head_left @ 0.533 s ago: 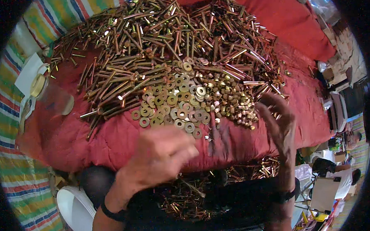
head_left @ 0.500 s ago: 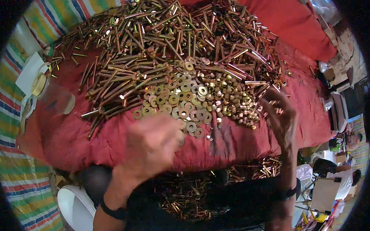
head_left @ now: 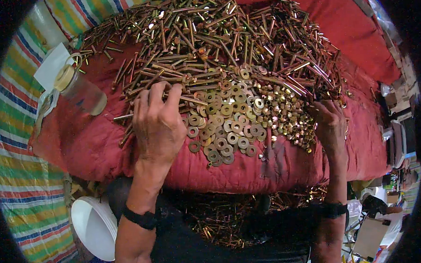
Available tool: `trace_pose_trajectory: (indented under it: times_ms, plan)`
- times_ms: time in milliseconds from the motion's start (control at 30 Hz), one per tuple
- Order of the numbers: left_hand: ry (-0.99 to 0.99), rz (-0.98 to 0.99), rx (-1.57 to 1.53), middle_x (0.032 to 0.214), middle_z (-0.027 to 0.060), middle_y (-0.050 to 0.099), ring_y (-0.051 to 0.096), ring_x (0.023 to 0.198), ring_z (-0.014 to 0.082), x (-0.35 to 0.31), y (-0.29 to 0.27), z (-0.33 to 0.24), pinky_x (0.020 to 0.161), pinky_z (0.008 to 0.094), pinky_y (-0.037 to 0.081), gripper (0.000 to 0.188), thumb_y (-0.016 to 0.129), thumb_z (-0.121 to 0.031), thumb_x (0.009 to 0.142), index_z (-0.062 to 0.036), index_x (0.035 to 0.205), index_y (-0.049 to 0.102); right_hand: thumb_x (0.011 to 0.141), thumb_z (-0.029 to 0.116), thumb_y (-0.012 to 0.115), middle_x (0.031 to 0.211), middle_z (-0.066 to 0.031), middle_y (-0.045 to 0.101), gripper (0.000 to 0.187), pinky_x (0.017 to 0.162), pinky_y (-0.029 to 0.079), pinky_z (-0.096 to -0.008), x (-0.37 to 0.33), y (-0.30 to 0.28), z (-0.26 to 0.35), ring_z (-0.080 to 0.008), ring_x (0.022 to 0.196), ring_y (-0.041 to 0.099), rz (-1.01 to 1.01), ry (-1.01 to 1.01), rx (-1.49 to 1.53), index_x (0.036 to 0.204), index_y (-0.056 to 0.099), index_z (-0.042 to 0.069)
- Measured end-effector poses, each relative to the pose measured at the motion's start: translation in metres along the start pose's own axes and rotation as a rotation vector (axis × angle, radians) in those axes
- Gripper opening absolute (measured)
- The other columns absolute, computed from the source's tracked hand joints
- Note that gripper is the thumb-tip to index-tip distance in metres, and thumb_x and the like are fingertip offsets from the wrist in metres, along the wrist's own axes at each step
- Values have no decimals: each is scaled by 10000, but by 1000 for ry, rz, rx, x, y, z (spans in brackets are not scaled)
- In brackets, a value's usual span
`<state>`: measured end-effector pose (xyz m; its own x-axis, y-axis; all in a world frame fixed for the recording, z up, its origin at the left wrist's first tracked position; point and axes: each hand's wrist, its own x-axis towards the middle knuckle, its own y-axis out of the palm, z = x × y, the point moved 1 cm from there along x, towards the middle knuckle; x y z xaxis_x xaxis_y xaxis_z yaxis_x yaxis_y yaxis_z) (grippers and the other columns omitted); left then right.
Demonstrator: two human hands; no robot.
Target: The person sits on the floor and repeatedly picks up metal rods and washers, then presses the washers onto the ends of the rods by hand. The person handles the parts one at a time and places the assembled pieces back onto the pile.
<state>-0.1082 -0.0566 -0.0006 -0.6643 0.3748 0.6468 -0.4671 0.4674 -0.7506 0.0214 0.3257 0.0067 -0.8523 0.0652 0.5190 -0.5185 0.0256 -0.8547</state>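
At the far left, a striped woven cloth point(head_left: 21, 152) in green, yellow, red and blue hangs down the side. On it, near the red cloth's corner, lies a clear plastic bottle point(head_left: 81, 92) with a pale yellow cap, tipped on its side next to a white sheet of paper point(head_left: 50, 67). Lower left, near the person, sits a smooth white round bucket point(head_left: 95, 226).

A soft, rumpled red cloth point(head_left: 81, 145) covers the work surface. Across its far half spreads a big heap of long, thin brass-coloured bolts point(head_left: 207, 43), shiny and lying crisscross.

The left hand point(head_left: 157, 122) lies palm down at the near left edge of that heap, fingers spread and bent slightly, their tips resting on the bolts; whether it grasps any cannot be told. Just right of it lies a pile of flat round washers point(head_left: 222, 131), then a mound of small hexagonal nuts point(head_left: 284, 115), all the same golden metal.

The right hand point(head_left: 331, 127) rests at the right edge of the nuts, fingers curled inward together; what they pinch, if anything, is hidden.
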Motion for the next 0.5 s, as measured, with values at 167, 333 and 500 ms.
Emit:
trace_pose_trajectory:
  times_ms: [167, 333, 500]
  plan:
    - [20, -53, 26, 1087, 94, 662, 633, 970, 334, 2, 6, -3, 849, 460, 517, 333, 719, -15, 760, -77, 1087, 737, 899, 106, 688, 1041, -183, 720, 282, 888, 555, -410, -3, -20, 37, -379, 960, 685, -24, 335, 449, 1154, 698, -14]
    - [205, -88, -15, 1019, 46, 656, 590, 913, 275, -5, 9, -17, 815, 424, 469, 213, 685, -73, 788, -99, 986, 759, 889, 73, 604, 915, -148, 688, 201, 796, 532, -372, -38, -22, 124, -294, 831, 653, 399, 374, 862, 1064, 660, -9]
    - [208, 60, 79, 954, 54, 647, 575, 919, 264, -7, 20, -12, 825, 416, 429, 175, 669, -140, 815, -120, 961, 764, 841, 162, 735, 993, -176, 700, 300, 765, 530, -477, -53, 3, 147, -411, 859, 660, 353, -8, 587, 1117, 665, 66]
